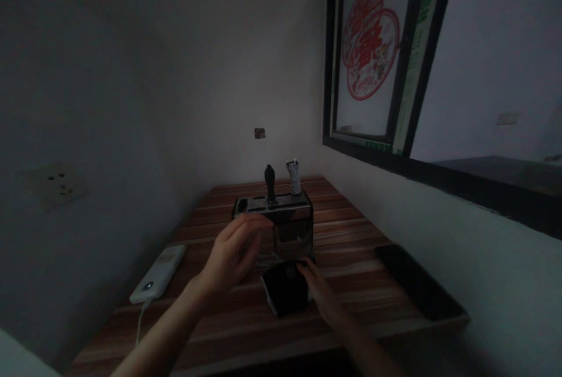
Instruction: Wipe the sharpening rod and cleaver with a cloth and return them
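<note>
My left hand point(237, 247) is raised in front of a dark box with clear front panels point(293, 237). Its fingers are curved, the thumb stands apart from them, and nothing shows between. My right hand point(314, 280) grips the upper right edge of a flat, squarish black object point(286, 288) just in front of the box. Too little light falls on this object to tell its kind. Out of the box's top stand a black handle-like piece point(270, 182) and a silvery wrapped piece point(294, 178).
On the striped wooden table point(342, 242), a white power bank point(158, 274) with a cable plugged in lies at left. A flat black slab, perhaps a phone point(419, 280), lies at right. Walls close in on both sides; a dark-framed window point(373, 157) is above right.
</note>
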`<state>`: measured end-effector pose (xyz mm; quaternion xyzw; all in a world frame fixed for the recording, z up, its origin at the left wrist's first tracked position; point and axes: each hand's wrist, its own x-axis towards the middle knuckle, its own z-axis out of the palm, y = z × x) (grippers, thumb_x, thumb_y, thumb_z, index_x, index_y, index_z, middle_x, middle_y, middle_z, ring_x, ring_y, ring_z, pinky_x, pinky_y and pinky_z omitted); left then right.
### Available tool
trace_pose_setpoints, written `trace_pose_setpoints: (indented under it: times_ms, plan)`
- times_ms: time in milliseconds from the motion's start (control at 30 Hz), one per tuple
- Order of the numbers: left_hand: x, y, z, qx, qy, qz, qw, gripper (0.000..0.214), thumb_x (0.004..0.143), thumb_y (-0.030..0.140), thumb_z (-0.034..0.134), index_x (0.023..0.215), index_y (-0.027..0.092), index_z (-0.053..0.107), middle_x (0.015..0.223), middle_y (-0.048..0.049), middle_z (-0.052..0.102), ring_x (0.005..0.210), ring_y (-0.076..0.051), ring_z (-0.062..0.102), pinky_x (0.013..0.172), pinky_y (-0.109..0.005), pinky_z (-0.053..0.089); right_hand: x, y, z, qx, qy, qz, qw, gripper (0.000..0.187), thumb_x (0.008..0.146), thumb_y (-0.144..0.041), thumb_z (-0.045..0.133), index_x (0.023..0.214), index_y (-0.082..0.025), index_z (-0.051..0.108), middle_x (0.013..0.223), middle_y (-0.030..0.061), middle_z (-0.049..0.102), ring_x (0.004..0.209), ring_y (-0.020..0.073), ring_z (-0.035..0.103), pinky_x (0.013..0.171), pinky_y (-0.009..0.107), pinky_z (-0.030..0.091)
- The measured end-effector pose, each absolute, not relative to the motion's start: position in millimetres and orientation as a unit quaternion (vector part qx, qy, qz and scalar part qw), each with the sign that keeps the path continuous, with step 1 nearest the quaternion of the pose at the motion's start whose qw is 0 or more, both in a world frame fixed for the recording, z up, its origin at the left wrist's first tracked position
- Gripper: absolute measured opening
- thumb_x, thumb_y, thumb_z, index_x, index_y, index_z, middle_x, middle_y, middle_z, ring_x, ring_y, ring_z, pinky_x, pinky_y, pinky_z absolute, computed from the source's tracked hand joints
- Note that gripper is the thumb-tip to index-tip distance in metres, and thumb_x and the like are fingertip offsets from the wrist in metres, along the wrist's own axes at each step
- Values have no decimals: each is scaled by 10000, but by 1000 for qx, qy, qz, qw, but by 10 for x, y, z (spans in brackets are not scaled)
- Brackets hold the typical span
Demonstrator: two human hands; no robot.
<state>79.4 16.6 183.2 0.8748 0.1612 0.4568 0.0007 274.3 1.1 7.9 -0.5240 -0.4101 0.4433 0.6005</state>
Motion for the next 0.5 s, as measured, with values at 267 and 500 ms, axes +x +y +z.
trace_pose_setpoints:
  times_ms: [267, 500]
  plan:
    - [1546, 607, 2602, 953, 84, 217, -194, 275, 855, 148, 440, 1100, 168, 563, 1135, -92, 579, 1083, -209, 513, 958, -385, 372, 2766, 41, 85, -527, -411, 440, 600, 367, 636, -539, 604, 826, -226, 628, 878, 21, 665, 922, 207, 597, 866, 311, 438]
    - [2044, 981, 2882, 959, 68, 127, -242, 225, 740, 22, 546, 867, 188, 631, 1003, -66, 643, 1033, -206, 514, 1029, -383, 230, 2807, 11, 63, -536, -419, 434, 590, 480, 622, -623, 607, 897, -230, 637, 964, 36, 670, 999, 215, 587, 905, 332, 429]
